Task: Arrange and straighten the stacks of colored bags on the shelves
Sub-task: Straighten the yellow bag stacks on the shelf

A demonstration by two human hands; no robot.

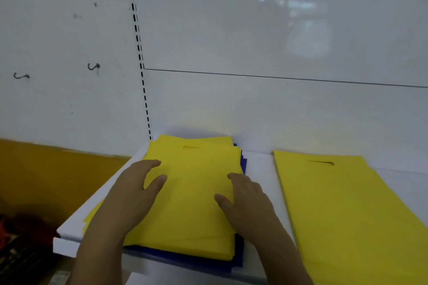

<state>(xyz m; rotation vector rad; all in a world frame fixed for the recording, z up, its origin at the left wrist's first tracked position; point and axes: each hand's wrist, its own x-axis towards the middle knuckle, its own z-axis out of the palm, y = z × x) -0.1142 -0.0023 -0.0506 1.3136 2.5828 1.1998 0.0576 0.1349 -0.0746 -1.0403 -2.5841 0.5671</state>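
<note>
A stack of yellow bags (194,192) lies on the white shelf (259,164), with blue bags (239,252) showing under its right and front edges. My left hand (132,192) rests flat on the stack's left part, fingers spread. On the right part of the same stack lies my right hand (247,203), fingers straight. A second yellow bag stack (342,210) sits to the right, apart from the first, its handle slot facing the back wall.
A white back panel (254,41) rises behind the shelf, with a slotted upright (139,53) at its left. Left of the shelf are a yellow surface (46,173) and dark red items (20,236) below.
</note>
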